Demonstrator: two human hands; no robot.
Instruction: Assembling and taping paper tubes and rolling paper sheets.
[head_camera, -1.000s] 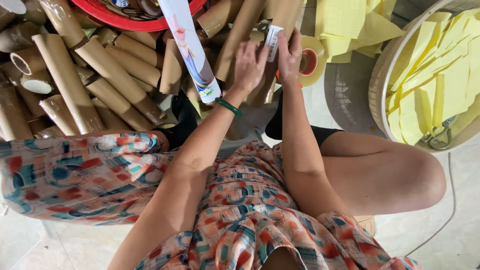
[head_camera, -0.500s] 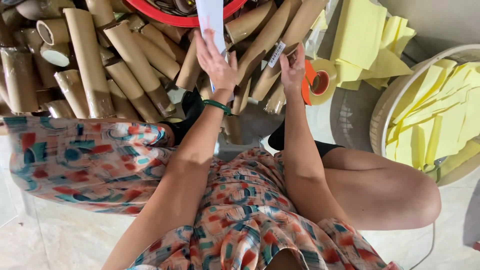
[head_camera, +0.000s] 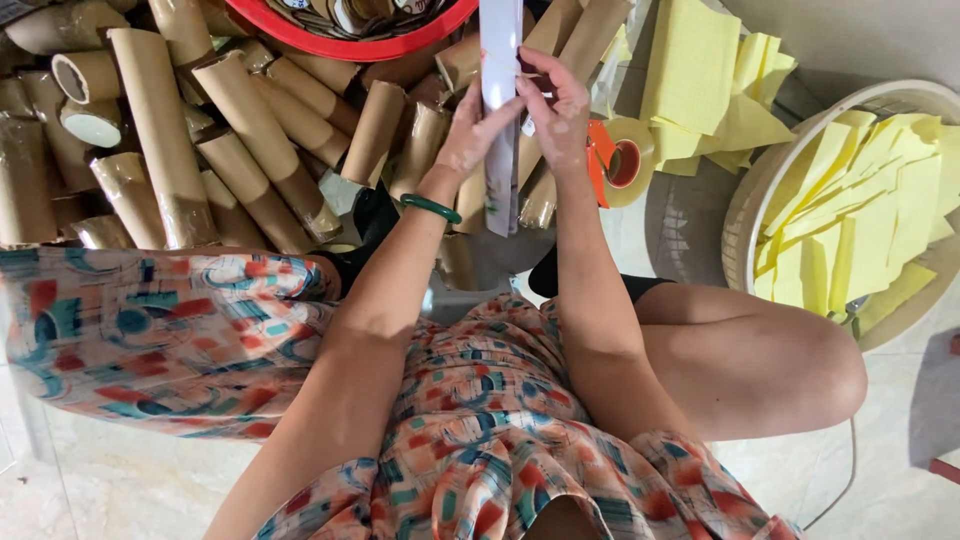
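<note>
- Head view: left hand (head_camera: 478, 125) and right hand (head_camera: 556, 110) both clamped on a white printed tube (head_camera: 499, 110), held upright above the lap, in front of the brown cardboard tubes (head_camera: 240, 130).
- Red basin (head_camera: 350, 45) at top edge; orange tape roll (head_camera: 618, 160) just right of hands; yellow sheets (head_camera: 850, 220) in round basket (head_camera: 745, 200), right edge.
- Versus 0.5 s ago: tube now between both hands, hanging lower.

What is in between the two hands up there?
In the head view, a long white printed tube stands upright between the left hand and the right hand; both hands touch it.
</note>
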